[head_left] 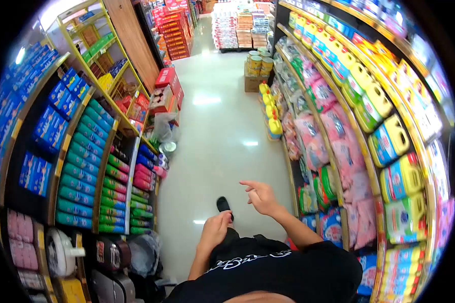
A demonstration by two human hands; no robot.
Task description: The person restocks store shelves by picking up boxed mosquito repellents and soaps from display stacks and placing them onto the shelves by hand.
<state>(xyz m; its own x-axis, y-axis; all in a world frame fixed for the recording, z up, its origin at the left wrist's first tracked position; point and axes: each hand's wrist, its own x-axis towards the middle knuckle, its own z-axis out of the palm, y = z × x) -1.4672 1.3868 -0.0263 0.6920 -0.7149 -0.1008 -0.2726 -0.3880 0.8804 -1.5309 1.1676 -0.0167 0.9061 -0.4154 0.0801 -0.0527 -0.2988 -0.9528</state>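
Green packets (327,186) sit on the right-hand shelf (330,153), apart from the right hand (261,199), its fingers half open, nothing visible in them; the left hand (215,231) curls loosely, contents unclear. Walking the aisle (212,151) seems in hand; any grasp would call for reaching sideways.

- One camera sits up on the head and looks forward and down.
- The black shirt (288,275) is very close, at the bottom middle.
- The left hand (216,230) and right hand (260,198) are near too, in the lower middle.
- The floor (212,141) goes far away, up to the top.
- The view is very wide, so the shelves (106,166) bend at both sides.
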